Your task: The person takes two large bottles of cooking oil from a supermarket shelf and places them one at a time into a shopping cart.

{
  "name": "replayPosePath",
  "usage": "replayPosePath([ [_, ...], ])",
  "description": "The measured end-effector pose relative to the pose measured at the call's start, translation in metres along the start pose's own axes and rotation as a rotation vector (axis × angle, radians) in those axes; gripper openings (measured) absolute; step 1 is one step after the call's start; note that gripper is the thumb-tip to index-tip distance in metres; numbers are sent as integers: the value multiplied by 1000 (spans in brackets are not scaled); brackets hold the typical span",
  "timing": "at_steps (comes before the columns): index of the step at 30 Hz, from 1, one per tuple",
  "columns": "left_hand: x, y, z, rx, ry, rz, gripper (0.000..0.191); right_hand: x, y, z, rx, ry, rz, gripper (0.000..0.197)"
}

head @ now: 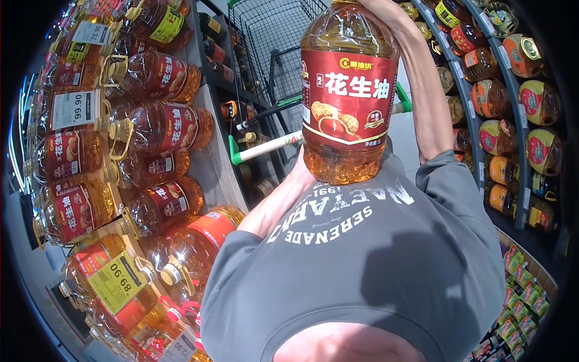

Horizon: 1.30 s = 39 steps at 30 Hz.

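A large clear plastic bottle of amber cooking oil (350,95), with a red label picturing peanuts, stands nearly upright in front of my chest. My right hand (379,10) grips it at the top, by the neck, partly cut off by the picture's edge. Low on the bottle's left side, my left hand (308,168) supports the base, its fingers hidden behind the bottle. Similar red-labelled oil bottles (169,129) stand on the display to the left, with price cards (76,110) among them.
Beyond the bottle is a wire shopping cart (276,50) with a green-ended handle (267,148). Dark shelves (511,90) of oil bottles run along the right. Small colourful packets (520,289) fill a display at lower right. Orange-labelled bottles (199,240) stand close to my left arm.
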<state>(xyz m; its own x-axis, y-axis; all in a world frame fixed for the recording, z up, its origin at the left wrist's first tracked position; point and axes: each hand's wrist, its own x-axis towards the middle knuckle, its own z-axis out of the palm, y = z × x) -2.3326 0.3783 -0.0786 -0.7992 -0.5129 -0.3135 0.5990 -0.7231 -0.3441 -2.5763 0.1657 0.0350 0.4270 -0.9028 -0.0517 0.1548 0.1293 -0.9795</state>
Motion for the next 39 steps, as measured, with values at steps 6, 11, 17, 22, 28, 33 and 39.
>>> replayPosePath([
  [6, 2, -7, 4, -8, 2, 19, 51, -9, 4, -10, 14, 34, -12, 54],
  [11, 5, -3, -10, 12, 15, 40, 49, -19, 11, -19, 27, 75, -13, 53],
  [17, 8, -4, -11, 34, 38, 58, 49, -27, 14, -27, 23, 97, -5, 53],
  [22, 9, -4, -15, 64, 56, 79, 50, -28, 17, -29, 24, 97, 0, 53],
  [28, 9, -7, -9, 50, 36, 86, 48, -28, 17, -34, 18, 104, 0, 52],
  [33, 11, -6, -7, 27, 50, 77, 48, -30, 20, -36, 18, 113, 2, 52],
  [39, 12, -1, -13, 86, 69, 105, 48, -30, 21, -37, 16, 126, 0, 52],
])
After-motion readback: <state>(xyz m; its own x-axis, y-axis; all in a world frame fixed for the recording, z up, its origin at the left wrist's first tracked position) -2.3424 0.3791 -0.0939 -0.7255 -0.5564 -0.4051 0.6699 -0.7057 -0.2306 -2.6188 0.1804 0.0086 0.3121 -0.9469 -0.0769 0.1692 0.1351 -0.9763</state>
